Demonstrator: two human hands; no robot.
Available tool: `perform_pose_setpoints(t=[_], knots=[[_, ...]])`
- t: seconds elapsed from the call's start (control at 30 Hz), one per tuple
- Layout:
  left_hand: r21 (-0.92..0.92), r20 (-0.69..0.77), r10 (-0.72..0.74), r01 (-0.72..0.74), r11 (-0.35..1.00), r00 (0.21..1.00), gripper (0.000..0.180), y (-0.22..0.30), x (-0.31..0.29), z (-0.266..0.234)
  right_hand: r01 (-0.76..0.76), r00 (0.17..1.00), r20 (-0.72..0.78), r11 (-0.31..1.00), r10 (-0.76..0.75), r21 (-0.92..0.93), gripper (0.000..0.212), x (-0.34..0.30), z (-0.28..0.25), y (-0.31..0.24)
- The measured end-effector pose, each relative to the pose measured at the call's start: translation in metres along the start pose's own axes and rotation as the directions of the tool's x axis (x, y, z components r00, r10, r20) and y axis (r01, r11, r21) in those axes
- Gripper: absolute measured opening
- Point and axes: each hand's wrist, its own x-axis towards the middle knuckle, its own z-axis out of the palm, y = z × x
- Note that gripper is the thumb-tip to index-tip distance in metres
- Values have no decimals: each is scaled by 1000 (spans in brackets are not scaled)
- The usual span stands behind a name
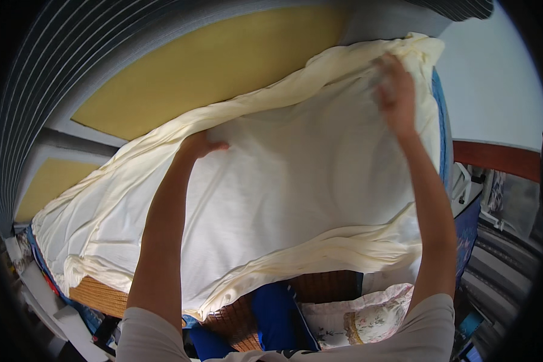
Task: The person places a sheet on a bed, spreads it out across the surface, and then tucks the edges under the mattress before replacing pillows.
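A large cream sheet (283, 169) with bunched, gathered edges lies spread over a bed. My left hand (196, 145) is at the sheet's far edge, left of the middle. Its thumb stretches out to the right over the cloth, while the other fingers are tucked out of sight under the rolled edge. Farther right, my right hand (395, 90) is over the sheet near its far right corner. It is blurred by motion, with thumb and fingers apart and nothing visible in it.
Yellow padded panels (211, 66) in a grey frame rise along the far side. A dark striped curtain (42, 78) hangs at left. Close to me are a brown woven mat (326, 288) and a floral pillow (368, 317). A white wall (495, 78) stands at right.
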Motion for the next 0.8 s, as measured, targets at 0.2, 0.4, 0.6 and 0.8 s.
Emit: perform_pose_setpoints(t=[0.2,0.4,0.6,0.8], knots=[[193,-216,-51,94,977,975,88,-8,-9,31,-436,881,19,827,473,-354,75,-14,16,54],[176,-156,-86,113,978,984,89,-13,-5,30,-788,531,-154,419,834,-451,71,-28,-17,101],[143,-175,-46,72,987,984,89,-17,-3,34,-618,646,-5,519,763,-590,31,-20,-18,124],[171,-174,75,-45,984,982,84,5,2,23,-622,685,-179,439,706,-649,34,17,-82,148]])
